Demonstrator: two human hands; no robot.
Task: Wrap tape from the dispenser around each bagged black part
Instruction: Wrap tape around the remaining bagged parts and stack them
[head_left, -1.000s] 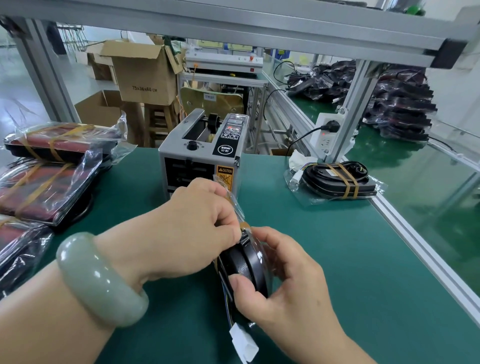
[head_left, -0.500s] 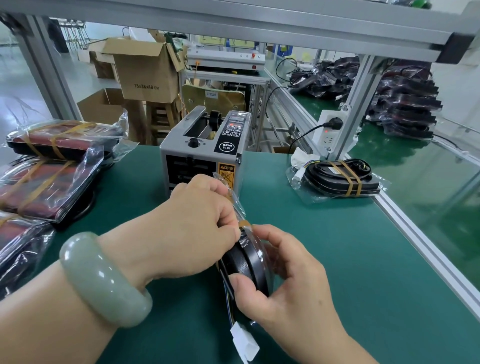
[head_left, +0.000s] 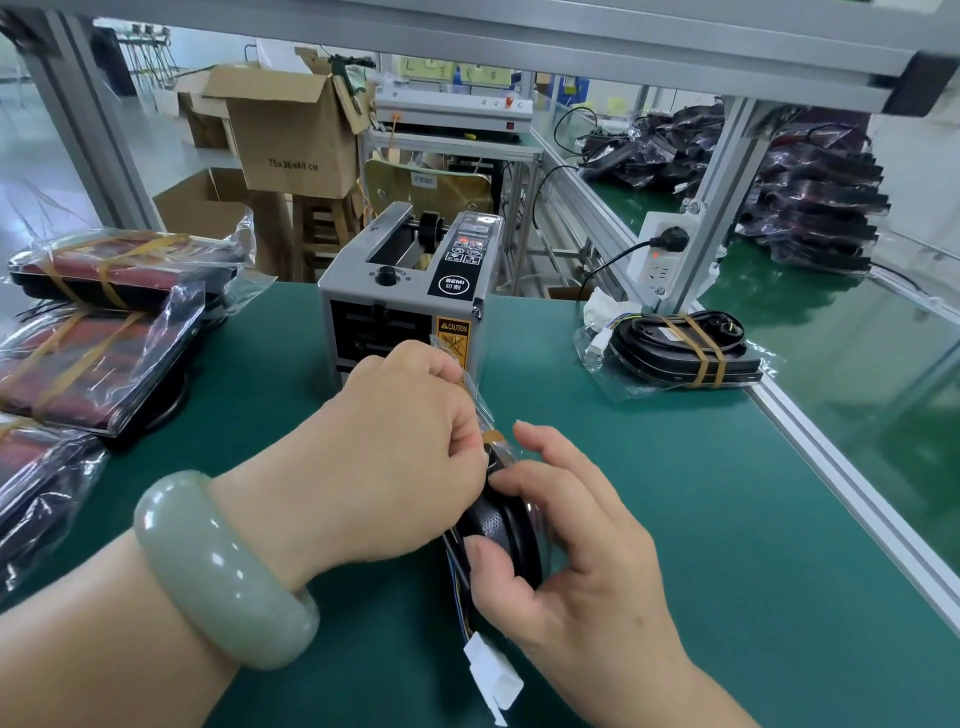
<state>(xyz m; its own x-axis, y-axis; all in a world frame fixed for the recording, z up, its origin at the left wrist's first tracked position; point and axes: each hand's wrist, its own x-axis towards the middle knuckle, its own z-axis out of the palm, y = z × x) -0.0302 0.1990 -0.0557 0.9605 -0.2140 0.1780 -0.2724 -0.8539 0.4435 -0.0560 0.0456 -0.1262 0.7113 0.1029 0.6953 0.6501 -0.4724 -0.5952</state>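
Holding the part (head_left: 501, 525) on edge just above the mat (head_left: 675, 545), in front of the dispenser (head_left: 410, 296). It sits between both hands, bag (head_left: 470, 395) loose at the top.

Left hand (head_left: 395, 457): closed, fingertips pinching a short amber tape (head_left: 492, 435) piece against the part's upper edge. Right hand (head_left: 571, 551): thumb pressed on the near face, fingers curved round the far side, index lifted off and pointing up. It is gripping the part, loosely by the look of it. White plug (head_left: 493, 675) hangs below on its wires.

Risks, as judged:
- Tape end looks barely anchored. If the left pinch slips, the tape could fold on itself or stick to the loose bag flap instead of lying flat.
- Part is balanced on edge with few fingers on it. A roll or twist would skew the band.
- Slack film under the tape would leave a wrinkled, loose wrap.
- Dangling wires could get caught under the band.

Versus half a second ago: right index has come up off the part, and the hand has opened slightly. Left hand is in the same pinch. Part has not moved noticeably. One finished part (head_left: 685, 348) lies far right as before; the stack (head_left: 98, 332) at left is unchanged.
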